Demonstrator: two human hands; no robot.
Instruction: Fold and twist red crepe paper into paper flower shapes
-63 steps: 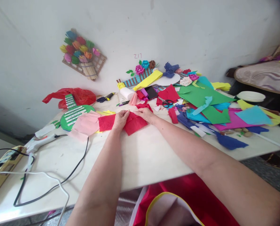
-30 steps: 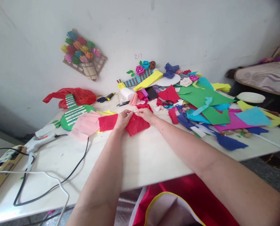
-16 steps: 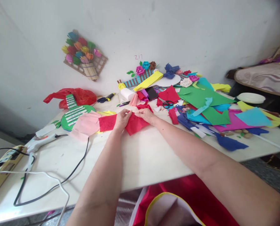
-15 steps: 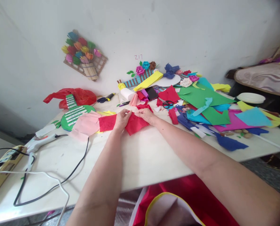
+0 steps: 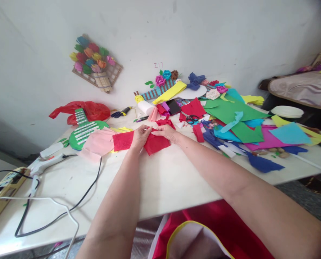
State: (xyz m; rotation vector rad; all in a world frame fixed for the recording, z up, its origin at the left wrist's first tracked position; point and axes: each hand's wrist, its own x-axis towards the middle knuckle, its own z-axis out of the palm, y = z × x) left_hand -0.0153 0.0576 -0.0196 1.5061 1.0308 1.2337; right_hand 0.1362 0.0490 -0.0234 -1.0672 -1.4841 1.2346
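Both of my hands pinch one piece of red crepe paper above the middle of the white table. My left hand grips its upper left edge, fingertips pressed together. Close beside it, my right hand holds the upper edge between thumb and fingers. The paper's lower part hangs below the hands. Another red paper piece lies to the left, partly behind my left hand, next to pale pink paper. More red paper shows just behind my right hand.
A glue gun with a black cord lies at left. Scissors rest behind and right of my hands. Coloured paper sheets cover the right side. A green guitar-shaped craft and a red plastic bag sit back left.
My right fingertips have shifted slightly left, closer to the left ones, on the red paper. The rest stays in place.
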